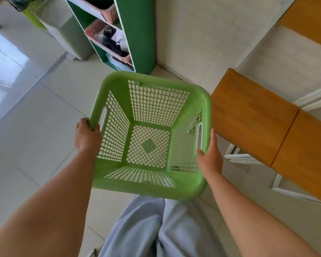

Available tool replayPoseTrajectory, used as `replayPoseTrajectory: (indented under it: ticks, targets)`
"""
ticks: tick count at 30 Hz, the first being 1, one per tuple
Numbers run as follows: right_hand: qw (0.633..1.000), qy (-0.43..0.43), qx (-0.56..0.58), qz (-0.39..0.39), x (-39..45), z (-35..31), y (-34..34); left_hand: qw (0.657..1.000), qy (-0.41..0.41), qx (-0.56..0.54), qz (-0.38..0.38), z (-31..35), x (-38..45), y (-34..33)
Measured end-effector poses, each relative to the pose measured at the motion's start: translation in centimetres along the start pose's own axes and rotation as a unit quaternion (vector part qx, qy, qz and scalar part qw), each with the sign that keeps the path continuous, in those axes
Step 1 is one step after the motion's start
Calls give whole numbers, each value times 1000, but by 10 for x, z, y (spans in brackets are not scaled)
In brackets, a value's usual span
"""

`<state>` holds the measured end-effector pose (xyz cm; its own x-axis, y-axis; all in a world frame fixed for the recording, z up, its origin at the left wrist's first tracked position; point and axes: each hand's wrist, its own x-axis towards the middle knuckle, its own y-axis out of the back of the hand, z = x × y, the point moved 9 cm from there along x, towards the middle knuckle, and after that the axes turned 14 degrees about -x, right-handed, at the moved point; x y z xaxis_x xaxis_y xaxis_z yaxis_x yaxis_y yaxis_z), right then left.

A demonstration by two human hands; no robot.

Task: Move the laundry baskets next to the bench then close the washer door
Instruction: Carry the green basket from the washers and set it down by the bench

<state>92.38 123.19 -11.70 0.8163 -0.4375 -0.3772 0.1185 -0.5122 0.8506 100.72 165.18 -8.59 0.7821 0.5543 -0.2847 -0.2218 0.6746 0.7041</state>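
An empty green plastic laundry basket (157, 102) with mesh walls hangs above the tiled floor in front of me. My left hand (86, 135) grips its left rim by the handle slot. On the opposite side, my right hand (210, 154) holds the right rim beside the other handle slot. The wooden bench (256, 115) with white legs stands just to the right of the basket, almost touching its right rim. No washer is in view.
A green shelf unit (137, 34) with pink baskets (100, 32) of clothes stands against the wall ahead. A grey bin (67, 34) and a yellow-green basket (33, 12) are at the upper left. Pale floor tiles (35, 117) spread to the left.
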Motion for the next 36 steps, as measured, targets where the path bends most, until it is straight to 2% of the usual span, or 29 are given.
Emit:
replayPoseTrajectory:
  ticks: [10, 16, 29, 36]
  targets:
    - [996, -80, 27, 34, 109, -53, -4, 996, -5, 18, -86, 86, 142, -77]
    - [988, -136, 36, 68, 160, -65, -7, 992, 29, 19, -121, 125, 203, -135]
    - [953, -263, 76, 126, 244, -69, -49, 954, -86, 106, -266, 198, 308, -272]
    - [953, -266, 67, 128, 285, -73, -76, 957, -108, 93, -254, 195, 349, -315]
